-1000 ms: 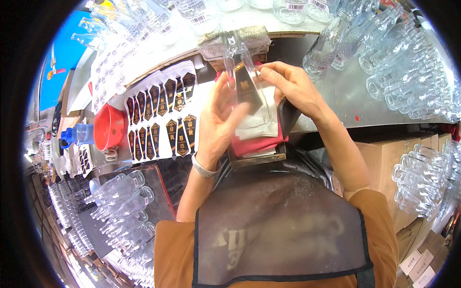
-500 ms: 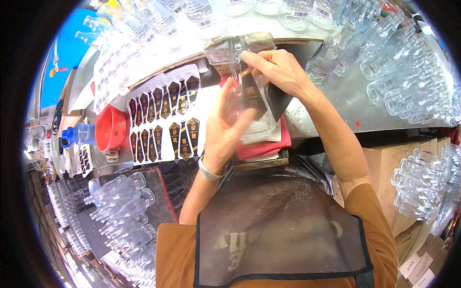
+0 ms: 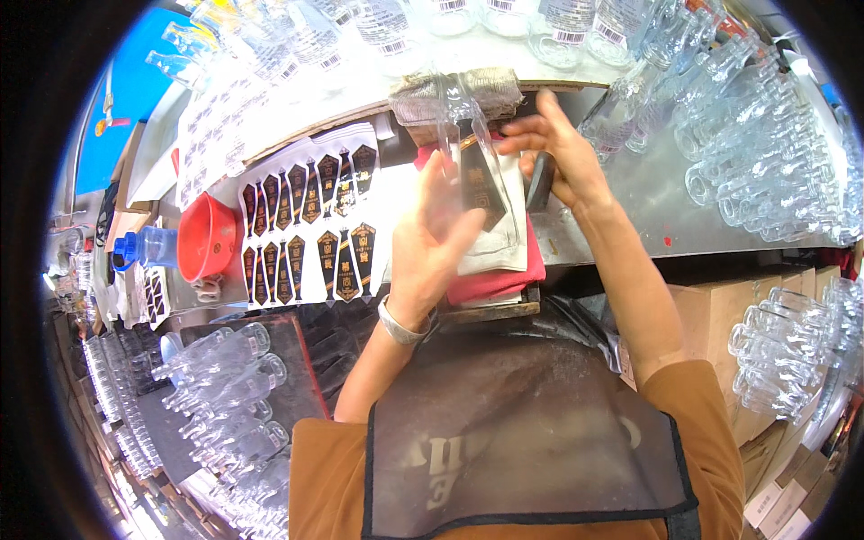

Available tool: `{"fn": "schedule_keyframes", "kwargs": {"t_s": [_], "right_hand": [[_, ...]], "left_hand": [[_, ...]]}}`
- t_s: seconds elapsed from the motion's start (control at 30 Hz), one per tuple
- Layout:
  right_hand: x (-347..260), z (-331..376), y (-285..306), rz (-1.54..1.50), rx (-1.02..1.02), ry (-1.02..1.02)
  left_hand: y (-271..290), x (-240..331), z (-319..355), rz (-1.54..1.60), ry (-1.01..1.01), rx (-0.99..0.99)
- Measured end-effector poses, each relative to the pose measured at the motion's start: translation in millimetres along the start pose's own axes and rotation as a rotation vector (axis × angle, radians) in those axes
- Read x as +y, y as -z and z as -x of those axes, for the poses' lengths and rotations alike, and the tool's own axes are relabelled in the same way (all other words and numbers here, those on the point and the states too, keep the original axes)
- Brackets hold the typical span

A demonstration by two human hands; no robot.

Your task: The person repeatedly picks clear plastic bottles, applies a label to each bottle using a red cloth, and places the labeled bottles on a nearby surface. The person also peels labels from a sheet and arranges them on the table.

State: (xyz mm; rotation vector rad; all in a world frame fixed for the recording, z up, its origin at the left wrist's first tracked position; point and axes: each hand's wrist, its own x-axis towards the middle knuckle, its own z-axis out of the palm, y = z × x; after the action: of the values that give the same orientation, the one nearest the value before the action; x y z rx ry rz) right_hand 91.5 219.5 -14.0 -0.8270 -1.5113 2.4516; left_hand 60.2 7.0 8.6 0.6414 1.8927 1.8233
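A clear glass bottle [image 3: 470, 153] lies in front of me, its neck on a folded grey cloth [image 3: 416, 101]. On its upper side is a black tie-shaped label [image 3: 483, 184] with gold marks. My left hand [image 3: 427, 243] is at the bottle's left side, fingers stretched along the glass and thumb across its lower part, loosely gripping it. To the right, my right hand [image 3: 569, 162] is lifted off the bottle, its forefingers spread. A flat black scraper-like piece [image 3: 540, 182] is held in that hand. Under the bottle are pale cloth and red cloth [image 3: 533, 256].
A sheet of black tie-shaped labels [image 3: 310, 202] lies left, beside a red bowl [image 3: 207, 238] and a blue-capped bottle [image 3: 148, 248]. Glass bottles [image 3: 562, 36] line the far edge; more bottles [image 3: 738, 153] lie at right and lower left [image 3: 229, 396]. Cardboard boxes [image 3: 711, 324] stand lower right.
My right hand has drawn back from the bottle to the right, with the black piece in it. The label is now more exposed. The bottle has shifted slightly right.
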Motion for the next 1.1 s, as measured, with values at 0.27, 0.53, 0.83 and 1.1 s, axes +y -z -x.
{"fn": "schedule_keyframes", "kwargs": {"t_s": [0.27,0.53,0.83,1.1], "right_hand": [[6.2,35.1,13.7,-0.114,0.039,0.218],[-82.5,10.4,-43.4,0.937,-0.121,0.896],[-87.5,6.8,-55.9,1.046,-0.164,1.085],[-54.9,27.4,-36.5,0.909,-0.204,1.125]], "left_hand": [[-2.3,-1.4,1.2,-0.052,-0.004,0.037],[-4.8,-1.9,1.0,-0.043,0.004,0.038],[-3.4,-4.6,0.0,-0.055,-0.019,0.039],[-4.4,-5.1,-0.2,-0.089,-0.044,0.054]]}}
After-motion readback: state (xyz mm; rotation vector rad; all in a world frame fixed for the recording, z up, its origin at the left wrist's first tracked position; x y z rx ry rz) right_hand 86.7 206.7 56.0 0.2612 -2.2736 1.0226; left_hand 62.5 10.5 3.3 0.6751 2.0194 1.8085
